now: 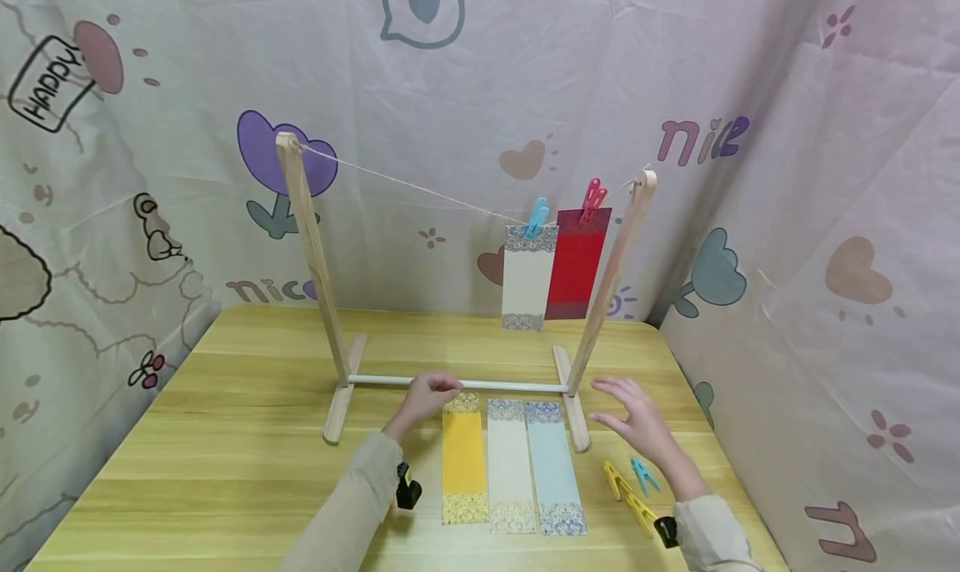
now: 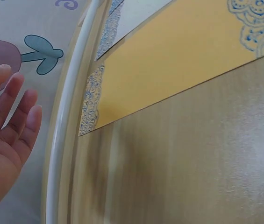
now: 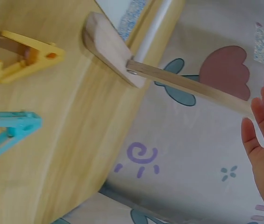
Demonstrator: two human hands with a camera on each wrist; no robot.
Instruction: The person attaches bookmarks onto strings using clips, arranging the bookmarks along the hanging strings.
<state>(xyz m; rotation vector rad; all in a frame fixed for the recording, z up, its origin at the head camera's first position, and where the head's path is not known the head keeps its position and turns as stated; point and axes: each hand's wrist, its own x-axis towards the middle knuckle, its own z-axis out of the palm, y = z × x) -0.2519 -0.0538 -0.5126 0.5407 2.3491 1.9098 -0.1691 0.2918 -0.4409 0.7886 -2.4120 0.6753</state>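
Presently, left hand (image 1: 424, 398) and right hand (image 1: 636, 420) hang apart, both empty; yellow card (image 1: 464, 454) lies just beside the left, where a dragging left sleeve (image 1: 348, 497) could skew it.

Two hands (image 1: 641, 418) show, with five cards (image 1: 512, 468): three on the near side of the fingers (image 1: 618, 388), two hanging past them. Five clips (image 1: 640, 511) divide into three on the near side of the right fingers, two yellow and one blue, and two past them, one blue and one red. Past the fingers rise two posts (image 1: 312, 247) with two feet (image 1: 340, 415), one rod (image 1: 517, 386) and one string (image 1: 408, 183).
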